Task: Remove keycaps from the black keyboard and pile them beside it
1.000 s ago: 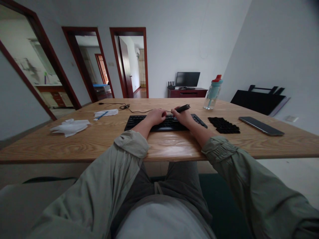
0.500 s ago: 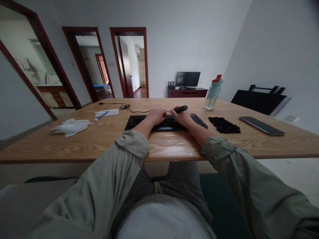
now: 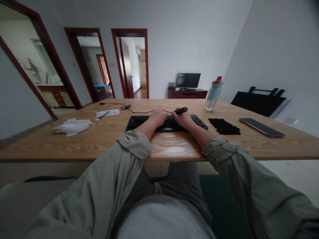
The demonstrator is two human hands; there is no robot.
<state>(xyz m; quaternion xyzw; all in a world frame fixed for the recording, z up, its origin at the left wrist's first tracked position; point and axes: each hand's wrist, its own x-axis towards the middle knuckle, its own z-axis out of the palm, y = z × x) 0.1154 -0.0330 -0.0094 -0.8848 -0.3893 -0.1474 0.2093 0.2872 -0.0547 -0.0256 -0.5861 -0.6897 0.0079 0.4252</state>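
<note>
A black keyboard lies across the middle of the wooden table. My left hand rests on its keys with the fingers curled into a loose fist; whether it holds anything is hidden. Just to the right, my right hand sits over the keyboard, closed round a slim black tool whose tip points up and to the right. A pile of loose black keycaps lies right of the keyboard.
A phone lies at the right. A clear bottle with a teal and red lid stands behind the keycaps. White tissues and a paper with a blue pen lie at the left. The keyboard's cable trails back.
The black tool in my right hand has shifted slightly left and lowered toward the keys. My left hand has stayed on the keyboard.
</note>
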